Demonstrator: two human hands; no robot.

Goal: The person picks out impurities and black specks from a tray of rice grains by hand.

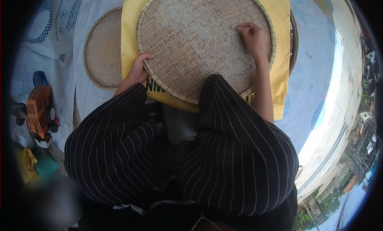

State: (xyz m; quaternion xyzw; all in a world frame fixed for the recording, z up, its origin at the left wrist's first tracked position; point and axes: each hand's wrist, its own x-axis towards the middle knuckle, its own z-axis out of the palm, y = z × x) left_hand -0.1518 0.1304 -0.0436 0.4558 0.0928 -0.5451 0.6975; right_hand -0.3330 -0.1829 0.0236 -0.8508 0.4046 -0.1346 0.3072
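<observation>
A round woven bamboo winnowing tray (171,75) lies before my knees, its rim bound with green ties. Pale grains (199,23), rice-like, are spread over its middle and right side. My left hand (140,68) grips the tray's left rim, thumb over the edge and the other fingers mostly hidden below. Over the right part of the tray is my right hand (252,37), its thumb and index finger pinched together just above the grains. Whatever may be between those fingertips is too small to make out.
A yellow printed sack (129,27) lies under the tray. To the left sits another woven tray (104,51) with grains on a pale plastic sheet (60,71). An orange engine-like machine (39,109) stands at far left. Part of another basket (294,43) shows behind the sack's right edge.
</observation>
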